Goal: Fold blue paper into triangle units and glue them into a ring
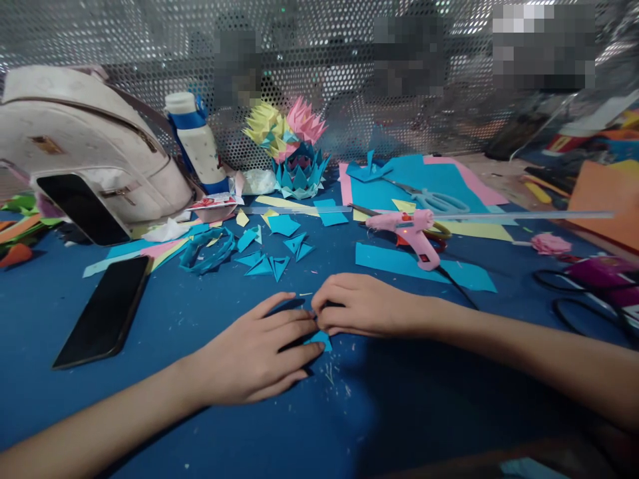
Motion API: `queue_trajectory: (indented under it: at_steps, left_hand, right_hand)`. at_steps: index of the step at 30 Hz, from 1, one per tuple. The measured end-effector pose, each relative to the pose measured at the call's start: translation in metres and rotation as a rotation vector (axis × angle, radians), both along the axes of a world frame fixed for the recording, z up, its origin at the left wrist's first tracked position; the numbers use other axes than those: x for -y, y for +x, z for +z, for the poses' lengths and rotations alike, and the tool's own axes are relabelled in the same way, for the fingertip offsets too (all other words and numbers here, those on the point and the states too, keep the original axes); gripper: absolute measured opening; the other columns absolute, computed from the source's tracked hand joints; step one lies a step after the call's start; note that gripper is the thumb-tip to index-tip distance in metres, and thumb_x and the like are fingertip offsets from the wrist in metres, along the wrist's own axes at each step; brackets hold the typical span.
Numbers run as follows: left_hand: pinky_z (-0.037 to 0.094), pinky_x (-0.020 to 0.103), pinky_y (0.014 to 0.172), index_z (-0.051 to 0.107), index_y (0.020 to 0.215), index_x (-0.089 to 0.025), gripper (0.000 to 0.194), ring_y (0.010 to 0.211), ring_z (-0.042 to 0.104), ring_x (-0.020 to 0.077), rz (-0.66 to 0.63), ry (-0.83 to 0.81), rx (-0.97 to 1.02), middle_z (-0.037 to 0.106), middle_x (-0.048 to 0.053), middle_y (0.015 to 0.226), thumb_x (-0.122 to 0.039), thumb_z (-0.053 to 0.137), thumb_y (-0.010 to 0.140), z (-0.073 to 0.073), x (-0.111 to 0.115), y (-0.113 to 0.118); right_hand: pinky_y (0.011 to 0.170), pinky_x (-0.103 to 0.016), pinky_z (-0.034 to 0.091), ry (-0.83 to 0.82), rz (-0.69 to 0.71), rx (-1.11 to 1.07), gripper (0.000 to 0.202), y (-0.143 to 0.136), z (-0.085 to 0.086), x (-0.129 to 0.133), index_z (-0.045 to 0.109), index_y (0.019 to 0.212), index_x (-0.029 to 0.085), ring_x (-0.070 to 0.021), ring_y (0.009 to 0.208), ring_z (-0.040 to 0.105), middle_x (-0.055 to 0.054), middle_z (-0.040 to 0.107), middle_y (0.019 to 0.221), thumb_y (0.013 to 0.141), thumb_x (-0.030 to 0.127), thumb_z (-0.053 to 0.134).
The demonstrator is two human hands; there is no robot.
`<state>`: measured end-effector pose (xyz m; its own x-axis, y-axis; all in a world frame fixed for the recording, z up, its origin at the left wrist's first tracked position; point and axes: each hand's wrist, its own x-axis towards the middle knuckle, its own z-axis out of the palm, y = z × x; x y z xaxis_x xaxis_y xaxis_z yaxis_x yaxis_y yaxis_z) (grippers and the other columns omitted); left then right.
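Observation:
A small blue paper piece point(321, 340) lies on the blue tabletop, mostly hidden under my fingers. My left hand point(272, 349) rests palm down over it with its fingers spread. From the right, my right hand point(352, 305) meets the left fingertips at the paper, its fingers curled and pinched together; the part between them is hidden. Just beyond my hands are folded blue paper pieces point(264, 265) and a ring of blue paper point(207, 249). A pink glue gun point(412, 233) lies behind my right hand, near a blue paper strip point(424, 266).
Two phones point(104, 313), a white backpack point(90, 146) and a bottle point(197, 143) stand or lie at the left. Folded paper flowers point(299, 169) are at the back. Scissors point(434, 199) rest on blue sheets; black cables point(574, 313) lie at the right.

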<state>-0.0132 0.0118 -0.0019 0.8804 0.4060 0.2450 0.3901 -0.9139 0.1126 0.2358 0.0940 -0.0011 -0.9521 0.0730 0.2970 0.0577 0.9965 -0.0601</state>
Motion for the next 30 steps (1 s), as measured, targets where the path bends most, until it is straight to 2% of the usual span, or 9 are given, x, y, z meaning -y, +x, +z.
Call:
queue_trajectory:
  at_steps: [3,9,14,20,26,30]
  left_hand:
    - [0.019,0.049,0.122,0.059,0.126,-0.017,0.033,0.129,0.051,0.0235,-0.002,0.000,0.025,0.062,0.011,0.133,-0.030,0.038,0.105,0.000,0.000,0.000]
    - [0.022,0.054,0.120,0.059,0.129,-0.020,0.032,0.128,0.052,0.0243,0.022,-0.015,0.024,0.062,0.011,0.132,-0.028,0.040,0.104,0.000,-0.002,-0.002]
    - [0.023,0.055,0.120,0.059,0.129,-0.021,0.031,0.127,0.053,0.0248,0.033,-0.014,0.031,0.062,0.011,0.130,-0.028,0.043,0.103,-0.002,-0.003,-0.004]
    - [0.019,0.055,0.121,0.060,0.128,-0.021,0.031,0.126,0.053,0.0242,0.033,-0.043,0.035,0.062,0.011,0.131,-0.029,0.042,0.104,0.001,-0.003,-0.003]
    - [0.021,0.055,0.121,0.062,0.126,-0.020,0.030,0.123,0.056,0.0239,0.019,-0.026,0.055,0.065,0.010,0.124,-0.027,0.045,0.102,0.002,-0.003,-0.004]
    - [0.018,0.054,0.122,0.061,0.128,-0.020,0.031,0.125,0.054,0.0236,0.014,-0.004,0.037,0.065,0.010,0.125,-0.028,0.044,0.103,0.000,-0.003,-0.004]
  right_hand:
    - [0.089,-0.030,0.044,-0.165,0.024,0.059,0.019,0.000,0.003,0.002,0.063,0.097,0.018,-0.0169,0.102,0.051,-0.006,0.062,0.114,0.102,0.027,0.048]
    - [0.100,-0.033,0.039,-0.346,0.028,0.092,0.016,0.003,0.007,-0.007,0.065,0.100,0.021,-0.0192,0.115,0.045,-0.008,0.057,0.122,0.101,0.028,0.051]
    - [0.100,-0.034,0.037,-0.392,0.046,0.071,0.016,0.002,0.005,-0.013,0.064,0.099,0.019,-0.0187,0.110,0.046,-0.008,0.058,0.119,0.101,0.030,0.052]
    - [0.101,-0.035,0.038,-0.467,0.074,0.066,0.027,0.000,0.002,-0.005,0.062,0.090,0.018,-0.0192,0.111,0.047,-0.008,0.060,0.114,0.103,0.033,0.045]
    - [0.101,-0.033,0.038,-0.517,0.047,0.040,0.012,0.002,0.004,0.002,0.065,0.098,0.018,-0.0180,0.113,0.046,-0.008,0.059,0.116,0.098,0.027,0.057]
    - [0.100,-0.035,0.039,-0.577,0.025,0.035,0.011,0.002,0.004,0.005,0.067,0.095,0.019,-0.0192,0.114,0.047,-0.009,0.058,0.116,0.097,0.026,0.059]
